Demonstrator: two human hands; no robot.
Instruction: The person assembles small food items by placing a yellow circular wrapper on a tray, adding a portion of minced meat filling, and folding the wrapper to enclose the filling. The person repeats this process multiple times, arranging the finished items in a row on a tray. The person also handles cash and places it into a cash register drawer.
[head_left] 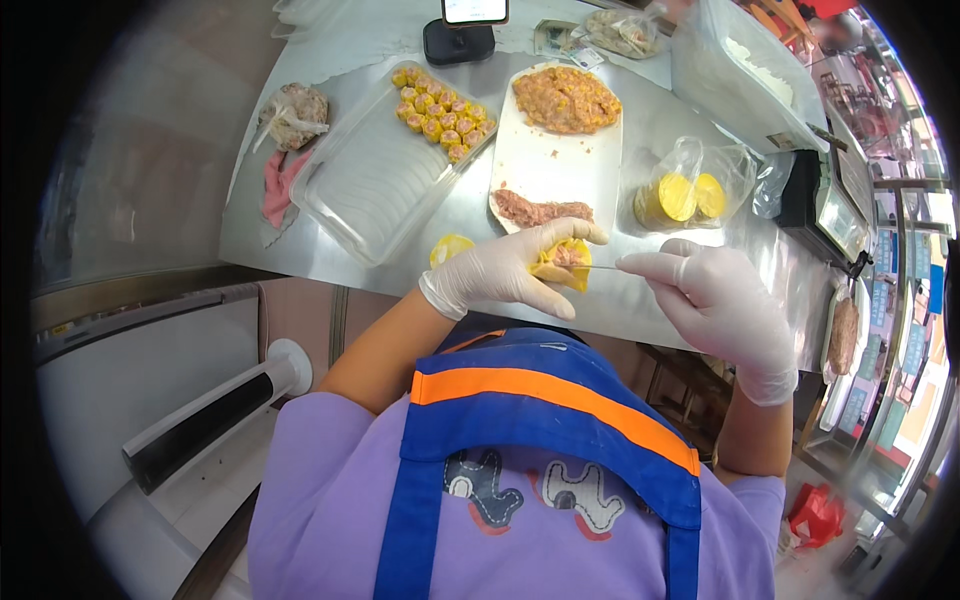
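Note:
My left hand [505, 272], in a white glove, cups a yellow dumpling wrapper [556, 266] with pink meat filling in it. My right hand [712, 300], also gloved, pinches a thin metal spatula [601, 267] whose tip reaches into the filling. Just beyond my hands lies a white tray [553, 165] with a mound of minced filling [566, 99] at its far end and a smaller pink lump [540, 211] at its near end. A single yellow wrapper [450, 247] lies on the steel counter beside my left wrist.
A clear plastic box [372, 180] holds several finished yellow dumplings [440, 115] at its far corner. A plastic bag of stacked yellow wrappers [685, 197] sits right of the tray. A scale [828, 205] stands at right, a bagged meat lump [292, 115] at left, a large clear tub [735, 75] behind.

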